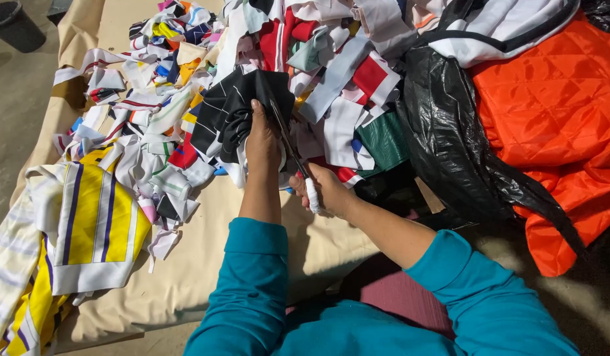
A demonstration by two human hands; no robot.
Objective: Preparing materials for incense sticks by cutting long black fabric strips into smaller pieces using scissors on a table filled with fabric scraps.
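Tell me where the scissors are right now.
In the head view, the scissors sit near the middle, gripped in the right hand, blades pointing up into the black fabric piece held by the left hand.

There is only 1 view, from a camera on the person's head. It looks steeply down and a little forward, close over the left hand (pixel 262 142) and right hand (pixel 325 191). The teal sleeves (pixel 252 290) enter from the near edge; the fabric scraps (pixel 147 99) fill the far side.
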